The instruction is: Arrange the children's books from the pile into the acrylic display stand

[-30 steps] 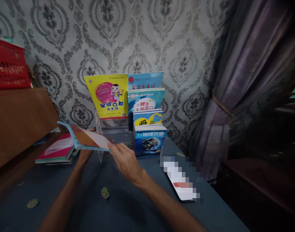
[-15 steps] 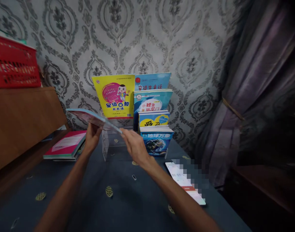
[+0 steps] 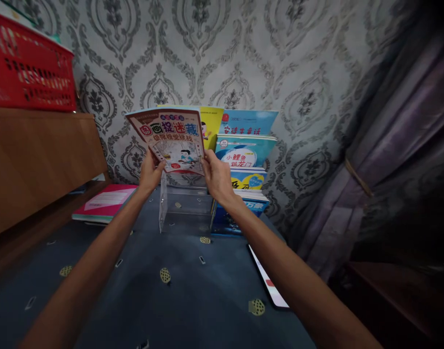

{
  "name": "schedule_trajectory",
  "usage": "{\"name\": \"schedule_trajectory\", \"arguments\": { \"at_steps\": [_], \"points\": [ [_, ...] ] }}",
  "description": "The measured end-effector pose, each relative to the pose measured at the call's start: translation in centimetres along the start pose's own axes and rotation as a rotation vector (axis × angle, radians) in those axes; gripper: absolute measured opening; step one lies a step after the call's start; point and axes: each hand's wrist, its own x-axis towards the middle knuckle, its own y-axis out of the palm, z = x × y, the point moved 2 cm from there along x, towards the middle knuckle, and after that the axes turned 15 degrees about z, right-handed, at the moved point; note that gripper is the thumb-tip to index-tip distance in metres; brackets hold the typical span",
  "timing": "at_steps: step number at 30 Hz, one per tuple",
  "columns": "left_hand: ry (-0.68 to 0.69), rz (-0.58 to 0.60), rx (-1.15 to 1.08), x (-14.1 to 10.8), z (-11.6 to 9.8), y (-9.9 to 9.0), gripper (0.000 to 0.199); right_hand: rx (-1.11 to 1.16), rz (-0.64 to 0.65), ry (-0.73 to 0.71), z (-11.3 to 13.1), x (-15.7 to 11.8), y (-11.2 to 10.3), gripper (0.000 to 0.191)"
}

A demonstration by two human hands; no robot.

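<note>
Brown-bordered book [image 3: 171,140] slants above the clear rack [image 3: 163,206], left hand [image 3: 150,170] and right hand [image 3: 218,178] pinching opposite edges, neither closer tbh.

Home, apparently: wallpaper [image 3: 244,63], tied curtain [image 3: 382,143]

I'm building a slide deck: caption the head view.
Left hand and right hand hold a book before a clear rack.

Pretty dim shot tbh. Wallpaper [image 3: 244,43] at 12 o'clock is the brightest area, curtain [image 3: 338,228] at 3 sinks into near-black. Phone screen [image 3: 275,293] at 5 glows. Title on the book [image 3: 173,143] stays readable, basket [image 3: 33,68] at 10 looks smeary, wide-angle stretch warps the edges.
</note>
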Motion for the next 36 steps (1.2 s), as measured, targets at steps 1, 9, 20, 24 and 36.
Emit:
{"name": "schedule_trajectory", "arguments": {
  "at_steps": [1, 9, 20, 24, 36],
  "points": [
    [-0.009, 0.001, -0.010, 0.1, 0.2, 0.1, 0.062, -0.001, 0.012, 0.009, -0.1, 0.1, 0.1, 0.022],
    [-0.101, 0.052, 0.023, -0.4, 1.3, 0.6, 0.052, -0.038, 0.087, 0.166, -1.4, 0.8, 1.7, 0.016],
    [-0.112, 0.068, 0.213, -0.5, 0.7, -0.3, 0.042, -0.070, 0.119, 0.273, -1.6, 1.9, 1.6, 0.017],
    [-0.093, 0.070, 0.239, -0.3, 0.6, -0.4, 0.041, -0.092, 0.160, 0.310, -1.8, 2.2, 1.5, 0.020],
    [-0.243, 0.133, 0.439, -0.3, -1.5, 0.0, 0.040, -0.121, 0.188, 0.368, -2.7, 2.6, 1.9, 0.028]
  ]
}}
